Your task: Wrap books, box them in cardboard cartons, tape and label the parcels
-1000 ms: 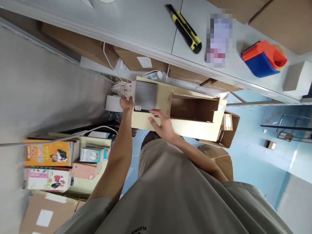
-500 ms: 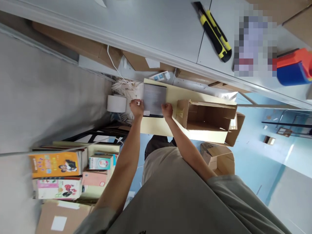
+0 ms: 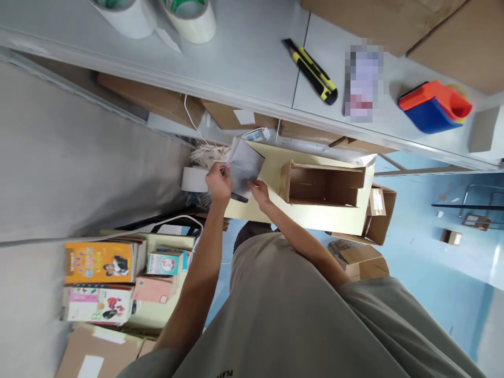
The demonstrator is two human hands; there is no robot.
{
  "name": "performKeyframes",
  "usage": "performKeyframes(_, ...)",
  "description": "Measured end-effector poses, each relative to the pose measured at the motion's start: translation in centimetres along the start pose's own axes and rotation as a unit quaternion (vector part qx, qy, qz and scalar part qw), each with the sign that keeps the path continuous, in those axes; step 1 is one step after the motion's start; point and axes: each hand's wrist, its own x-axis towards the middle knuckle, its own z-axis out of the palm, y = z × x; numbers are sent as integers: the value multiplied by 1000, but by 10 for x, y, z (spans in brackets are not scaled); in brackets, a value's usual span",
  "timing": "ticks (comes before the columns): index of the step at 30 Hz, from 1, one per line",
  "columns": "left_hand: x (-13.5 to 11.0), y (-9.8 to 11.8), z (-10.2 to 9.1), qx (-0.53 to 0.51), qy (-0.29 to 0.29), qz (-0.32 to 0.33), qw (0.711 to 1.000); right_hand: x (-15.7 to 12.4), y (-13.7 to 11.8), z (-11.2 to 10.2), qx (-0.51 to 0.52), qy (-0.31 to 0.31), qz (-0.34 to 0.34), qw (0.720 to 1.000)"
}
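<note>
A thin dark-grey book (image 3: 249,164) is tilted above the pale yellow board (image 3: 271,152), with a light edge like pages along its left side. My left hand (image 3: 219,181) is closed on the book's left edge. Near its lower right edge, my right hand (image 3: 259,192) pinches the book between thumb and fingers. To the right of the right hand, an open cardboard box (image 3: 323,185) lies on the board.
A white roll (image 3: 194,179) and paper scraps sit left of the board. The grey shelf above carries a box cutter (image 3: 313,72), tape rolls (image 3: 197,23) and an orange-blue tape dispenser (image 3: 433,107). Stacked books (image 3: 98,262) are at lower left; cartons (image 3: 362,260) stand lower right.
The book was nearly flat with its barcode showing; now it is turned and tilted. My right hand has moved left and down along its edge. The head view has shifted.
</note>
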Motion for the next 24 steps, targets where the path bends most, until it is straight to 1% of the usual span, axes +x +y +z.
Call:
performKeyframes(1, -4, 13, -11, -3, 3, 37, 999, -13, -13, -11, 6, -2, -8, 1000)
performKeyframes(2, -10, 28, -24, -7, 7, 76, 997, -28, -29, -27, 13, -3, -31, 999)
performKeyframes(3, -17, 46, -37, -9, 12, 116, 993, -42, -47, -49, 17, -14, -101, 995)
performKeyframes(4, -25, 65, -50, -12, 12, 157, 987, -56, -67, -77, 8, -14, -186, 982)
performKeyframes(5, -35, 86, -63, -19, 8, 196, 980, -70, -88, -109, -15, -1, -266, 964)
performKeyframes(6, -45, 109, -74, -28, 4, 233, 972, -82, -109, -144, -48, 24, -332, 942)
performKeyframes(8, -65, 157, -90, -46, -19, 296, 954, -100, -149, -217, -129, 88, -430, 889)
performKeyframes(9, -75, 182, -94, -53, -38, 323, 944, -107, -165, -252, -166, 130, -470, 857)
performKeyframes(10, -84, 205, -95, -58, -56, 346, 935, -111, -179, -285, -195, 163, -493, 832)
performKeyframes(12, -100, 248, -88, -65, -95, 391, 913, -118, -195, -340, -227, 195, -504, 811)
performKeyframes(14, -112, 281, -72, -68, -131, 434, 889, -120, -197, -381, -235, 192, -506, 807)
performKeyframes(16, -120, 302, -50, -70, -160, 461, 870, -119, -187, -408, -239, 171, -506, 811)
performKeyframes(18, -126, 309, -27, -74, -179, 462, 865, -115, -169, -425, -247, 148, -490, 823)
performKeyframes(21, -130, 301, 7, -78, -198, 439, 873, -102, -134, -432, -248, 127, -449, 849)
performKeyframes(24, -131, 283, 37, -61, -209, 414, 884, -84, -104, -428, -247, 105, -416, 869)
